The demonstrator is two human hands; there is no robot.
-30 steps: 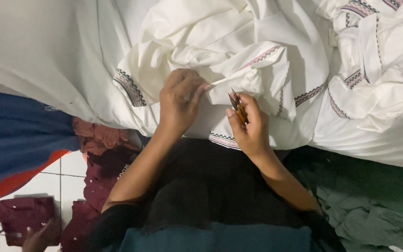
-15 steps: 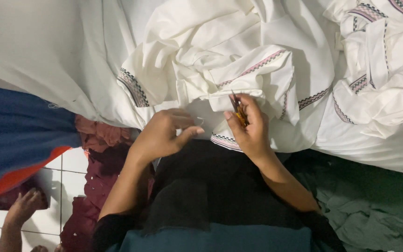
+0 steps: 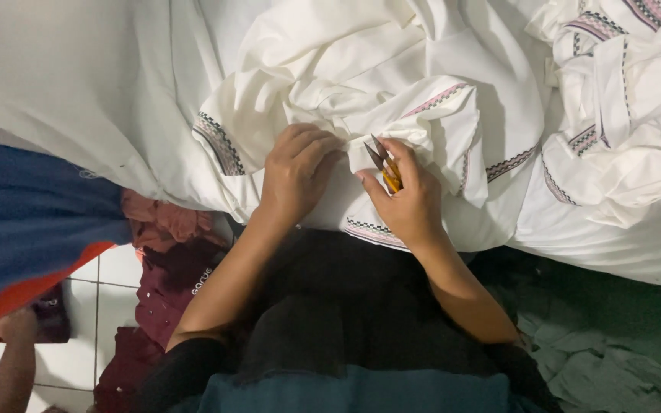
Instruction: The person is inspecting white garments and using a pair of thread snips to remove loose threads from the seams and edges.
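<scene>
Both hands (image 3: 346, 183) pinch white cloth (image 3: 422, 69); right grips thread snips (image 3: 384, 164).

left fingers (image 3: 311, 145) tucked into white cloth (image 3: 392, 69), snips' handles (image 3: 390, 180) hidden
</scene>
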